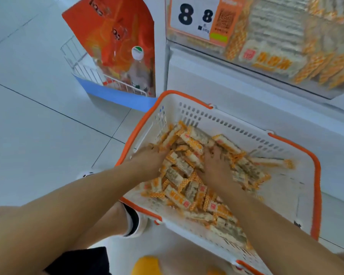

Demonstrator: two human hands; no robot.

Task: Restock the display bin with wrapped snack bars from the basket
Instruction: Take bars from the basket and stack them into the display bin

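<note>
Fingers (157,149) of two hands buried among countless snack bars (189,171), grip unclear; one basket (246,133)

The basket (236,126) is matt white plastic, perforated, with a smooth orange rim. The bars (179,175) wear glossy, crinkled film wrappers. The floor (38,126) is smooth, faintly shiny tile. The bin (286,76) front looks clear plastic.
</note>
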